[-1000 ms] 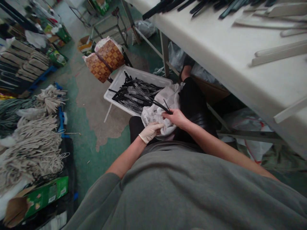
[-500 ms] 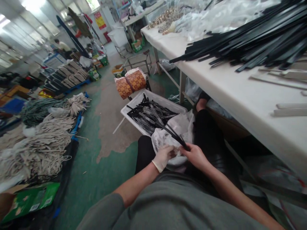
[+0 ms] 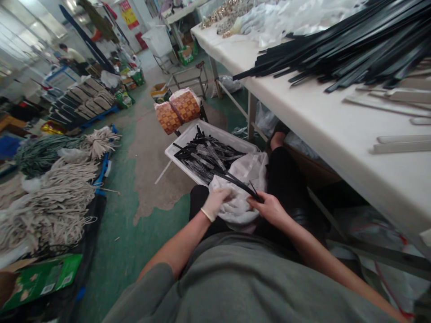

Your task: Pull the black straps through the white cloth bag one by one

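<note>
Several narrow black strips (image 3: 238,181) are gripped by my bare right hand (image 3: 269,208), its fingers closed round their near ends. The strips slant forward and left over a crumpled white plastic bag (image 3: 254,168) in my lap. My left hand (image 3: 217,202), in a pale thin glove, is over the bag's left part, apart from the right hand. Its fingers are blurred, so what they hold, if anything, cannot be made out. Just beyond the bag stands a white plastic bin (image 3: 171,151) with many loose black strips (image 3: 205,152) lying in it.
On my right a white-topped table (image 3: 323,121) bears a large pile of long black strips (image 3: 353,49). A checked brown roll (image 3: 177,111) lies behind the bin. To the left, bundles of pale cords (image 3: 57,193) are heaped. A person (image 3: 72,56) is far back left.
My left hand has moved left, away from the right hand, which keeps its hold on the black strips. The whole view has shifted slightly.
</note>
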The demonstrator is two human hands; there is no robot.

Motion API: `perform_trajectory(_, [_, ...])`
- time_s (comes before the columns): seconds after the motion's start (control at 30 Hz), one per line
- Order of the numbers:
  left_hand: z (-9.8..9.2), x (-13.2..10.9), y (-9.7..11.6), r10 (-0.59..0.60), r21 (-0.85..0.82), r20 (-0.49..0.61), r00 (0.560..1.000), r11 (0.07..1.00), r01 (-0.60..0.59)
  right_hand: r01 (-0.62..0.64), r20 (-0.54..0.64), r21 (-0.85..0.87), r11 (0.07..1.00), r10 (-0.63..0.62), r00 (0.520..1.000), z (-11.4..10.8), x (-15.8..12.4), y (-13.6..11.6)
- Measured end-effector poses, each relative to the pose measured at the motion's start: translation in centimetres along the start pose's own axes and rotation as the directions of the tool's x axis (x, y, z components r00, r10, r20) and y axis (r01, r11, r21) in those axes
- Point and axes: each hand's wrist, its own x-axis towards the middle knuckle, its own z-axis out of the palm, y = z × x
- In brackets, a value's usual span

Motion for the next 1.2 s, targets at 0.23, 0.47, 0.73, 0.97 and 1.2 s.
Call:
perform_trajectory(0.23, [-7.0, -0.3, 19.7, 0.47, -0.176, -0.402, 0.786, 0.803, -0.57, -0.083, 0.045, 0.348, 0.934, 0.072, 0.996, -1.9, -1.0, -1.4])
perform_trajectory(0.47, [-3.1, -1.9, 9.5, 0.064, -0.377, -0.191, 0.98, 0.917, -0.133, -0.13, 0.042, 0.293, 0.947, 0.124, 0.991, -3.3, -3.2, -1.9])
perform_trajectory(0.73, [-0.9, -1.1, -0.1, -0.217, -0.46, -0.202, 0.955, 0.882, 0.103, -0.108, -0.092, 0.224, 0.968, 0.132, 0.987, -4.5, -6.9, -0.6])
perform_trajectory(0.97, [-0.8, -1.4, -0.2, -0.205, -0.386, -0.153, 0.967, 0.913, 0.132, -0.099, -0.168, 0.166, 0.981, 0.127, 0.978, -4.3, -7.4, 0.1])
perform_trajectory(1.2, [-0.4, -1.3, -1.7, -0.111, -0.341, -0.135, 0.985, 0.938, 0.059, -0.086, -0.133, 0.135, 0.987, 0.104, 0.986, -4.1, -7.1, 0.3])
